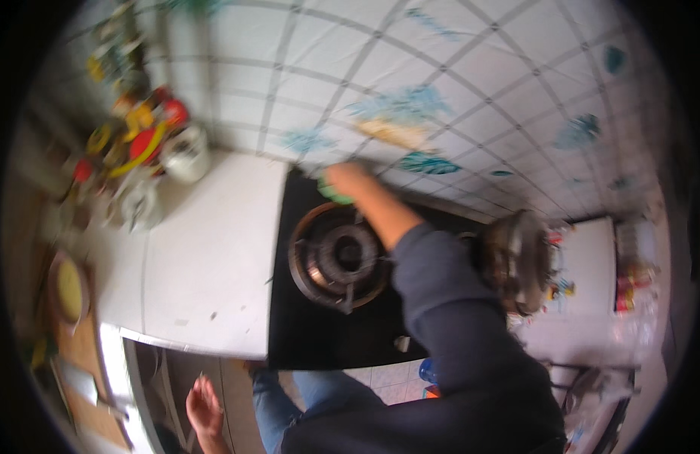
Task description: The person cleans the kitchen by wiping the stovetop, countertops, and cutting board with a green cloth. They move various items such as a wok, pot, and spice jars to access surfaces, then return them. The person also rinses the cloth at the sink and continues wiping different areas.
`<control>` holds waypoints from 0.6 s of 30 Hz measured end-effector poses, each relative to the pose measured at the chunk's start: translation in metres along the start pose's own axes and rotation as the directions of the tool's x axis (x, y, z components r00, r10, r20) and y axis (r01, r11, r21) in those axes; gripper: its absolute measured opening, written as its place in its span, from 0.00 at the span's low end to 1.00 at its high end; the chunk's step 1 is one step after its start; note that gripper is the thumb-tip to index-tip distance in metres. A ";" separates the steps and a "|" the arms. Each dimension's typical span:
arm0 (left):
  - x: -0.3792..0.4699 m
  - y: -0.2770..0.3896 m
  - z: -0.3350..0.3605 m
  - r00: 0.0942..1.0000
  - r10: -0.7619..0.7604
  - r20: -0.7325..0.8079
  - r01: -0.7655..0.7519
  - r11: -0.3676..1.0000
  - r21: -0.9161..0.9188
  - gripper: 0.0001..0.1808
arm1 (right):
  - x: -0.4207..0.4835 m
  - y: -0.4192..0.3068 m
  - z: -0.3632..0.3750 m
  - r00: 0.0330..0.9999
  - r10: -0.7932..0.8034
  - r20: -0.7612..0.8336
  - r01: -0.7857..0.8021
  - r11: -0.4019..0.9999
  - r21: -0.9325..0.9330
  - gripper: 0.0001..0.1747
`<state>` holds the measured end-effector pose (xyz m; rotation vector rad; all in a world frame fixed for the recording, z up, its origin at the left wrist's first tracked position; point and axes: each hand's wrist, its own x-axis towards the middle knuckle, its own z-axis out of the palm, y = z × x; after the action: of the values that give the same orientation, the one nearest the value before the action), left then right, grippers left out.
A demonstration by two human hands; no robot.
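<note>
My right hand point(348, 180) reaches over the black gas cooktop point(313, 343) to its back edge, by the tiled wall. Under its fingers is a green cloth or scrubbing pad point(331, 192), partly covered by the hand and blurred. The round burner point(348, 254), with its metal pan support, lies bare just in front of that hand. My left hand point(205, 406) hangs low in front of the counter, palm turned up and fingers loosely extended, holding nothing.
A metal pot point(520, 261) stands on the cooktop's right side, close to my right sleeve. Dark specks dot the white counter point(213, 267). Jars and colourful items point(185, 153) crowd the left corner. Further left are a bowl with yellow contents point(70, 289) and a cleaver point(80, 381) on a wooden board.
</note>
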<state>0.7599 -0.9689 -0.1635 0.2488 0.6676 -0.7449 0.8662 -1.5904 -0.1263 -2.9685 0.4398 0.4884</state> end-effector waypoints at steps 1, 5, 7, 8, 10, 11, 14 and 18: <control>0.003 -0.002 0.006 0.997 -0.049 0.067 0.048 0.999 0.009 0.20 | 0.006 -0.012 0.005 0.997 -0.063 -0.042 0.065 0.997 0.050 0.09; -0.007 -0.023 0.053 0.982 0.071 -0.173 -0.048 0.990 0.130 0.15 | 0.016 -0.085 0.022 0.952 -0.254 -0.168 0.278 0.950 0.138 0.10; -0.011 -0.032 0.073 0.933 0.121 -0.340 -0.056 0.979 0.193 0.11 | 0.011 -0.121 0.026 0.952 -0.234 -0.199 0.270 0.946 0.178 0.08; -0.012 -0.032 0.077 0.911 0.136 -0.389 -0.053 0.975 0.218 0.10 | 0.009 -0.137 0.027 0.954 -0.239 -0.182 0.265 0.955 0.132 0.07; -0.008 -0.023 0.075 0.995 -0.023 -0.098 0.035 0.991 0.127 0.13 | 0.004 -0.156 0.026 0.973 -0.207 -0.100 0.219 0.967 0.130 0.06; 0.004 -0.015 0.069 0.940 -0.171 0.294 0.159 0.985 0.066 0.19 | 0.003 -0.157 0.021 0.974 -0.201 -0.107 0.220 0.951 0.219 0.07; 0.004 0.003 0.036 0.982 -0.075 0.174 0.081 0.996 -0.028 0.21 | -0.001 -0.134 -0.001 0.959 -0.121 -0.258 0.224 0.880 0.420 0.11; -0.001 0.010 0.017 0.997 0.016 0.078 -0.015 1.000 -0.011 0.20 | -0.009 -0.056 -0.041 0.981 -0.055 -0.188 0.121 0.923 0.364 0.16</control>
<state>0.7738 -0.9689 -0.1497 0.2143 0.5945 -0.7329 0.8871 -1.5403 -0.0813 -2.6503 0.3638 0.1150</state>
